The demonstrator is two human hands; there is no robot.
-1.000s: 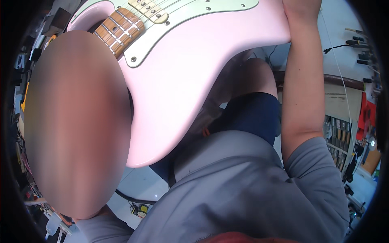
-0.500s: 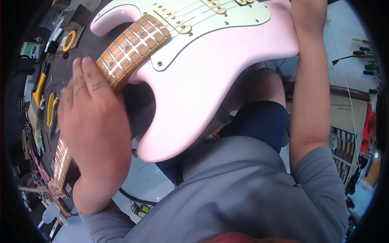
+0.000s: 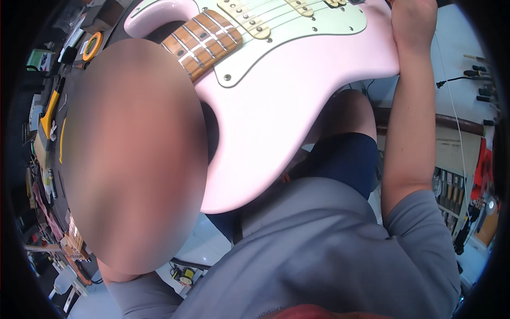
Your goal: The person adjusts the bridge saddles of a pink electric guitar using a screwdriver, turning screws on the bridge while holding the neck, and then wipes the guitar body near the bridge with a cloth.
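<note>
A pale pink electric guitar (image 3: 287, 106) with a mint-green pickguard (image 3: 319, 24) and cream pickups lies tilted before me. Its wooden neck (image 3: 204, 45) slants toward the lower left, with bright frets showing near the body. A large blurred patch covers my left hand (image 3: 135, 106) over the neck, so its fingers cannot be made out. The headstock end (image 3: 75, 239) shows below that patch. At the upper right my right hand (image 3: 417, 21) grips the guitar body's end; its fingertips are partly out of sight.
The dark workbench at left carries an orange tape roll (image 3: 92, 46), a yellow-handled cutter (image 3: 50, 114) and other tools. On the right are several screwdrivers (image 3: 473, 73), a plug with a black cable (image 3: 441, 84) and a rack of tools (image 3: 450, 189). My knee (image 3: 353, 111) is beneath the guitar.
The guitar has shifted slightly to the right, with my right hand moving along with it. My left hand region is now blurred over and covers more of the neck.
</note>
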